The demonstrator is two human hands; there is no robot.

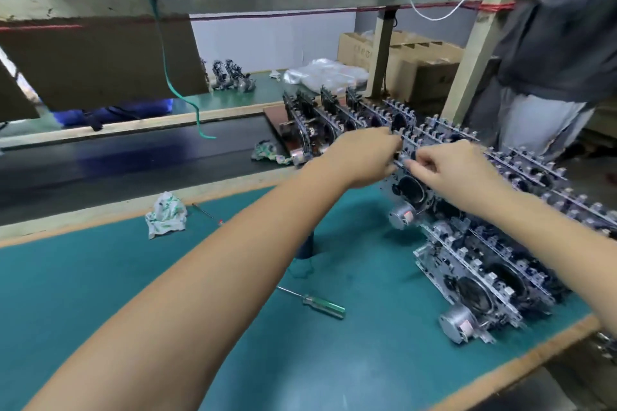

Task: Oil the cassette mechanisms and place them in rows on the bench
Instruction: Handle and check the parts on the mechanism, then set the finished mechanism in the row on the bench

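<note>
Several metal cassette mechanisms (484, 277) with black flywheels and round silver motors stand on edge in rows along the right of the green bench mat (100, 277). More of them (320, 113) stand on a brown board farther back. My left hand (364, 157) and my right hand (457, 170) both reach to one mechanism (405, 150) in the middle of the rows. Fingers of both hands curl onto its top edge. The view is blurred there, and I see no oil tool.
A green-handled screwdriver (314, 302) lies on the mat near my left forearm. A crumpled cloth (166, 215) and a thin red-tipped probe (207, 213) lie to the left. A dark conveyor belt (133, 157) runs behind the mat. A person (551, 77) stands at the far right beside cardboard boxes (420, 67).
</note>
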